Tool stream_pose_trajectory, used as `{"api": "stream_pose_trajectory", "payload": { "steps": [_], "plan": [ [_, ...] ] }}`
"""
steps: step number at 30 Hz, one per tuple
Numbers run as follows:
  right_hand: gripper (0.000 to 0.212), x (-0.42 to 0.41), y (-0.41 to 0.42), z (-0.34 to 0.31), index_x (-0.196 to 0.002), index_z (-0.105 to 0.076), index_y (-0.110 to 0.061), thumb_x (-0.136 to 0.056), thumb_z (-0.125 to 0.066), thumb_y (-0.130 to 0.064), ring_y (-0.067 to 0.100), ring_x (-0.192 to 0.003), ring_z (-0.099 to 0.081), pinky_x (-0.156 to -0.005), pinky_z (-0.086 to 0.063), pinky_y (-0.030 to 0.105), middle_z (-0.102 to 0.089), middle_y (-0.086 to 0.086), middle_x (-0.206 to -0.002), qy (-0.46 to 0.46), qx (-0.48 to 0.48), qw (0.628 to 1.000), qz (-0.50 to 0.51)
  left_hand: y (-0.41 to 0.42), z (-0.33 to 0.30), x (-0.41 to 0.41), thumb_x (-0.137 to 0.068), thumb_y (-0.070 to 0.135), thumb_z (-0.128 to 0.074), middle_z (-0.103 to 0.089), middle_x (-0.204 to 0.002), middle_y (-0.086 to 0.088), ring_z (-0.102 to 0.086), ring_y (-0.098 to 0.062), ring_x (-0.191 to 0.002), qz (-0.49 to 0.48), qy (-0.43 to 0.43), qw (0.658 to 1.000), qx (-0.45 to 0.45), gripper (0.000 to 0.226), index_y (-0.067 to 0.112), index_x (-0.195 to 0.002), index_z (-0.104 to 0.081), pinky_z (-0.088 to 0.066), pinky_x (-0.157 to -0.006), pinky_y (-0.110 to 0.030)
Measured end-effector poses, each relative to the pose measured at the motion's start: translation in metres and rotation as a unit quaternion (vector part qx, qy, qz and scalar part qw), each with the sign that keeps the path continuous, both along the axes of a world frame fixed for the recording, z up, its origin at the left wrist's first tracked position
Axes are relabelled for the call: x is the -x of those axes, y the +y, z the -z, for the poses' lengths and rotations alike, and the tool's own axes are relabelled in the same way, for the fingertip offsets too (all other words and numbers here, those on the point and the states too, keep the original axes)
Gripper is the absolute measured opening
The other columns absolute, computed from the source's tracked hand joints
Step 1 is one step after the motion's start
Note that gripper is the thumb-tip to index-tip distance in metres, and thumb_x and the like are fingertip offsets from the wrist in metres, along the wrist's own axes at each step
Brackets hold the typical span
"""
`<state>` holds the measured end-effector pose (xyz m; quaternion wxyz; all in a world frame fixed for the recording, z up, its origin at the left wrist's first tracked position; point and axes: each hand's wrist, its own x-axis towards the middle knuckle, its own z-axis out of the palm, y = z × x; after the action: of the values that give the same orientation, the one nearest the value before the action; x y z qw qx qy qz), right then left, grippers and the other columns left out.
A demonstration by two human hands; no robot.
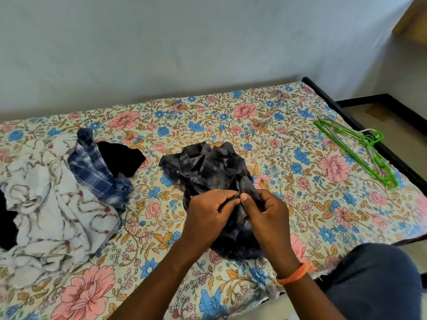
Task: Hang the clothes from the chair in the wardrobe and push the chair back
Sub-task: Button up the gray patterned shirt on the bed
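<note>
Both hands make the grip on the dark patterned shirt: the left hand and the right hand meet thumb to thumb, fingers curled and pinching a fold of the cloth at its near end. The shirt lies crumpled near the middle of the bed, its far part spread toward the wall side, its near part bunched under the wrists. It looks thin, limp and light; it will sag and twist wherever it is not held, so I judge the collar or shoulder seams to be the best places to take it, once they are found in the folds. An orange thread band circles the right wrist.

Toward the bed's left edge sits a heap: a blue checked shirt, a black garment touching it, and a pale marbled cloth. Green hangers lie along the right edge, well apart from the shirt. No chair or wardrobe is visible.
</note>
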<state>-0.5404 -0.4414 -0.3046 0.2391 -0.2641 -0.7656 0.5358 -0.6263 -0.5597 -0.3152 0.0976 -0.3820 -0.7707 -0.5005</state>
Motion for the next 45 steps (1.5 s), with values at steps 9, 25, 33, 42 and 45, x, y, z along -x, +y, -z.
{"api": "stream_pose_trajectory", "payload": {
  "steps": [9, 25, 33, 42, 45],
  "plan": [
    [0.013, -0.005, 0.008, -0.006, -0.074, -0.074, -0.007, -0.085, -0.074, -0.014, 0.042, -0.071, -0.069, -0.067, -0.060, 0.051, -0.071, 0.022, -0.075, 0.013, 0.198, 0.980, -0.027, -0.002, 0.001, 0.015, -0.093, 0.020, -0.067, -0.075, -0.097, -0.002, -0.070, -0.013, -0.087, 0.114, 0.050, 0.991, 0.048, 0.020, 0.006, -0.104, -0.074, -0.057, -0.075, -0.031],
    [0.009, -0.004, 0.017, -0.002, -0.094, -0.073, 0.002, -0.089, -0.068, -0.002, 0.026, -0.079, -0.074, -0.067, -0.058, 0.026, -0.075, 0.018, -0.084, -0.030, 0.249, 0.960, -0.127, -0.004, -0.005, 0.020, -0.082, 0.008, -0.069, -0.048, -0.057, 0.002, -0.042, -0.013, -0.053, 0.097, 0.005, 0.991, 0.092, 0.023, 0.010, -0.064, -0.055, -0.035, -0.050, -0.029],
    [0.069, 0.000, 0.015, -0.004, -0.141, -0.049, -0.028, -0.081, -0.079, -0.012, 0.007, -0.121, -0.056, -0.097, -0.047, 0.014, -0.055, -0.008, -0.136, -0.027, -0.138, 0.986, -0.093, -0.006, -0.008, 0.022, -0.079, 0.009, -0.070, -0.049, -0.056, 0.001, -0.043, -0.013, -0.052, 0.099, -0.003, 0.990, 0.100, 0.020, 0.010, -0.064, -0.055, -0.033, -0.050, -0.026],
    [0.033, 0.010, 0.039, 0.004, -0.122, -0.069, -0.022, -0.091, -0.061, -0.031, 0.017, -0.101, -0.060, -0.088, -0.042, 0.042, -0.073, -0.009, -0.104, 0.013, -0.431, 0.880, -0.201, -0.008, 0.000, 0.025, -0.080, 0.011, -0.078, -0.067, -0.074, 0.001, -0.057, -0.008, -0.060, 0.135, 0.062, 0.982, 0.119, 0.013, 0.007, -0.091, -0.073, -0.047, -0.056, -0.018],
    [0.032, 0.013, 0.038, 0.004, -0.118, -0.072, -0.017, -0.093, -0.058, -0.031, 0.013, -0.091, -0.053, -0.075, -0.041, 0.029, -0.072, -0.006, -0.099, 0.016, -0.418, 0.881, -0.220, -0.010, 0.005, 0.029, -0.082, 0.014, -0.078, -0.073, -0.087, -0.003, -0.066, -0.009, -0.073, 0.138, 0.077, 0.981, 0.110, 0.023, 0.006, -0.103, -0.073, -0.053, -0.069, -0.016]
  ]
}}
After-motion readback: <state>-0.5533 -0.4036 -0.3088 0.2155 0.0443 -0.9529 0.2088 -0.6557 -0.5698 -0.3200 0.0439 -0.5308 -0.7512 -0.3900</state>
